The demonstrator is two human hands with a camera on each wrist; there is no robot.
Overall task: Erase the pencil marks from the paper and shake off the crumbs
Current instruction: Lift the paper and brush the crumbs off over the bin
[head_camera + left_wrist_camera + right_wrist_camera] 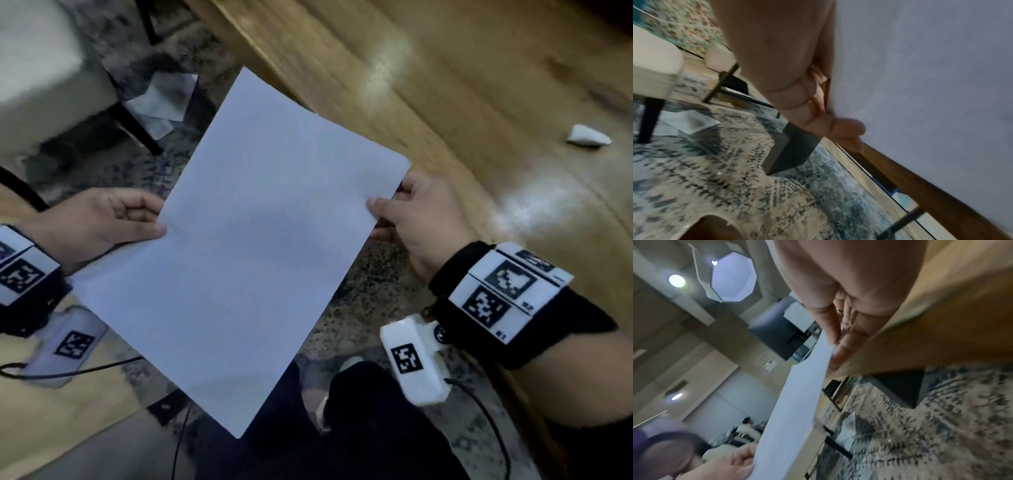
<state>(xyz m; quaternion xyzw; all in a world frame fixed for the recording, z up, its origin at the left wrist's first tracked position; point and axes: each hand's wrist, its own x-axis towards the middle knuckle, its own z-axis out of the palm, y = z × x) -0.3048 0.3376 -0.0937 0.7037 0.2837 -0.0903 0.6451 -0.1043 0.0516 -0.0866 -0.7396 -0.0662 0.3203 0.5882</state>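
A white sheet of paper hangs in the air beside the wooden table, over the patterned rug. My left hand pinches its left edge, thumb on top and fingers under it. My right hand pinches the right edge the same way. The sheet's upper face looks blank, apart from one tiny dark speck. In the left wrist view my left hand curls round the paper edge. In the right wrist view the paper runs nearly edge-on from my right hand down to my left hand. A white eraser lies on the table.
The wooden table fills the upper right. A cream chair with dark legs stands at upper left, with loose papers on the rug beneath it. My dark-trousered legs are below the sheet. Cables trail from both wrist cameras.
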